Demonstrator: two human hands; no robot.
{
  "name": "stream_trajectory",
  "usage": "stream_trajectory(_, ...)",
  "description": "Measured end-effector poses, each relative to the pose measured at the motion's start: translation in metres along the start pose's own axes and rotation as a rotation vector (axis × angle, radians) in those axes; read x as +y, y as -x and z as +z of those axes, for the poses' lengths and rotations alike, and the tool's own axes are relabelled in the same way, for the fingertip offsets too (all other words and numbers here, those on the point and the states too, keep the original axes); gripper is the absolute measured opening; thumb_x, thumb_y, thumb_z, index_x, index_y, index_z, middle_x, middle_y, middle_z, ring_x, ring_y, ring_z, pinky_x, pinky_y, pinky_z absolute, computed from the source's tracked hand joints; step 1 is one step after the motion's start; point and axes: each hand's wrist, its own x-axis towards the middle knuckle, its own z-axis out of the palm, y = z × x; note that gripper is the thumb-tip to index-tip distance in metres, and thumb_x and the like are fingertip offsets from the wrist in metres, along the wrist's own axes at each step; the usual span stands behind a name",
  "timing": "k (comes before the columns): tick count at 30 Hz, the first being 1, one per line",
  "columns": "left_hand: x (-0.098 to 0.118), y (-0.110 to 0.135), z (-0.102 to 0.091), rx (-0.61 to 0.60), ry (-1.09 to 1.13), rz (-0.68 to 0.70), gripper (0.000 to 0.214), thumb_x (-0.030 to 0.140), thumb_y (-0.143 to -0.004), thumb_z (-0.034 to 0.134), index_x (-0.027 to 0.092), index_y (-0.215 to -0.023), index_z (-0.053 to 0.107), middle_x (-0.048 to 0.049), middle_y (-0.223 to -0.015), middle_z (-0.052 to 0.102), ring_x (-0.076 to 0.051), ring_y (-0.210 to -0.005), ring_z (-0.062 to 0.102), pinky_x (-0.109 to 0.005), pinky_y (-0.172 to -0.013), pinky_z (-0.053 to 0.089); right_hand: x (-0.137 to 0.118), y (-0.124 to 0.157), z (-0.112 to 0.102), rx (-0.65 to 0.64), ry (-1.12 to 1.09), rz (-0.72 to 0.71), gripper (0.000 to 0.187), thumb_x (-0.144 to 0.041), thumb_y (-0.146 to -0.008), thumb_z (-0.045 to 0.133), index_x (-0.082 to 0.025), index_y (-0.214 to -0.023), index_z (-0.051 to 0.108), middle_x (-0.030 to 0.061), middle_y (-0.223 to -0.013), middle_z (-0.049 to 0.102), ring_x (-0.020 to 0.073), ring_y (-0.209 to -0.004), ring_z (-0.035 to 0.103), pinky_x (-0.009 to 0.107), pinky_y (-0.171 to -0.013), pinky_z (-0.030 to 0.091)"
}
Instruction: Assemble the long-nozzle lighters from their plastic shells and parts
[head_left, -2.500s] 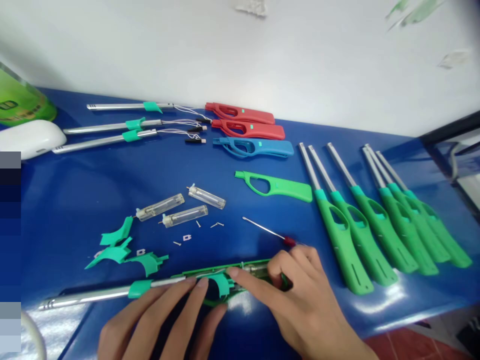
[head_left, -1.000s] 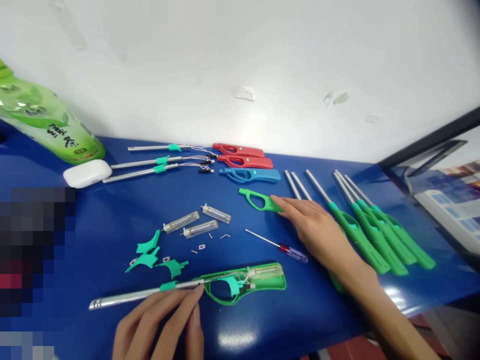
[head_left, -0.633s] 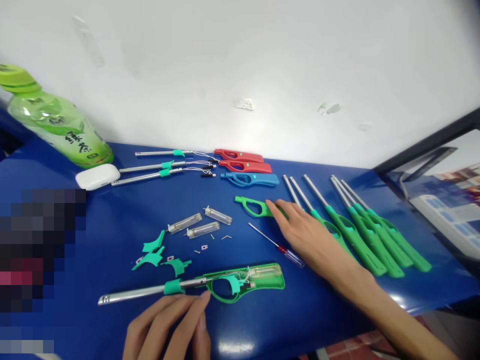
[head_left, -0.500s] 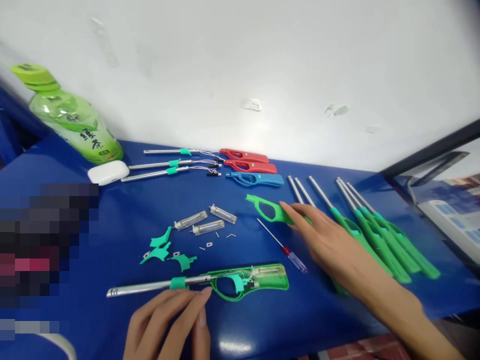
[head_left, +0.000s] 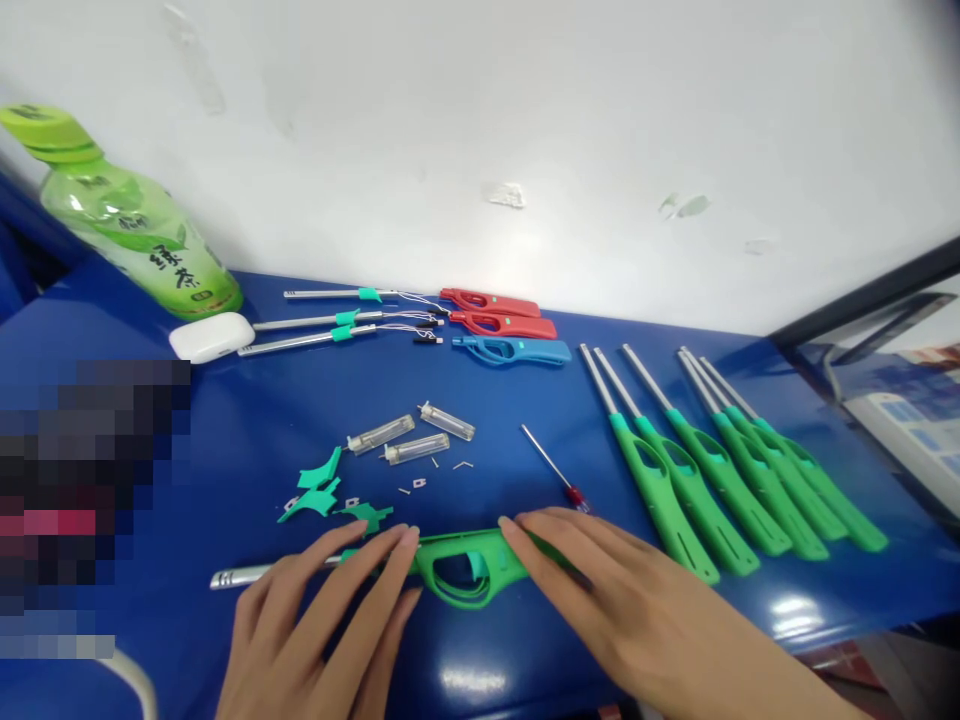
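Observation:
In front of me lies a long-nosed green lighter (head_left: 238,577), its metal tube pointing left. A green shell half (head_left: 495,550) now covers its handle, and a teal trigger (head_left: 475,566) shows in the opening. My right hand (head_left: 630,600) grips the shell half near its wide end, hiding that end. My left hand (head_left: 322,620) has bent fingers on the neck, covering part of the tube. Just above the right hand lies a screwdriver (head_left: 551,462), its handle partly hidden. Loose teal triggers (head_left: 319,500) lie beyond the left hand.
Clear fuel tanks (head_left: 417,449) and tiny metal pieces (head_left: 418,483) lie mid-table. Behind are wired metal tubes (head_left: 311,343), red handles (head_left: 499,323) and a blue handle (head_left: 525,350). Several green lighters (head_left: 664,505) lie at right. A tea bottle (head_left: 142,230) and white case (head_left: 212,337) stand left.
My right hand has brought the green shell half down and left from beside the screwdriver onto the opened handle. My left fingers have moved up onto the lighter's neck.

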Motion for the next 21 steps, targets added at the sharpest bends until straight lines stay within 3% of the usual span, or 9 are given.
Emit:
stream_trajectory(6, -0.006, 0.008, 0.008, -0.129, 0.02, 0.012, 0.043, 0.018, -0.107, 0.057, 0.03, -0.147, 0.068, 0.0053, -0.136, 0.08, -0.024, -0.129, 0.063, -0.04, -0.104, 0.041, -0.001, 0.005, 0.005, -0.013, -0.019, 0.022, 0.048, -0.002, -0.103, 0.043, 0.001, -0.148, 0.058, 0.0185, -0.125, 0.08, 0.0312, -0.114, 0.079, 0.043, -0.094, 0.071)
stream_trajectory(12, -0.01, 0.006, 0.01, -0.135, 0.038, 0.001, 0.047, 0.012, -0.106, 0.054, 0.031, -0.146, 0.067, 0.008, -0.13, 0.081, -0.024, -0.126, 0.061, -0.04, -0.105, 0.039, -0.002, 0.003, 0.005, -0.028, -0.058, 0.044, 0.047, -0.004, -0.105, 0.042, -0.001, -0.148, 0.061, 0.017, -0.126, 0.08, 0.0317, -0.114, 0.08, 0.044, -0.096, 0.071)
stream_trajectory(21, -0.004, 0.011, 0.012, -0.124, -0.01, 0.012, 0.059, -0.001, -0.095, 0.049, 0.026, -0.144, 0.068, 0.0016, -0.125, 0.082, -0.027, -0.114, 0.06, -0.045, -0.099, 0.04, -0.003, 0.007, 0.007, 0.015, -0.198, 0.159, 0.047, -0.004, -0.11, 0.037, -0.008, -0.148, 0.065, 0.0084, -0.134, 0.081, 0.0226, -0.123, 0.079, 0.033, -0.103, 0.068)
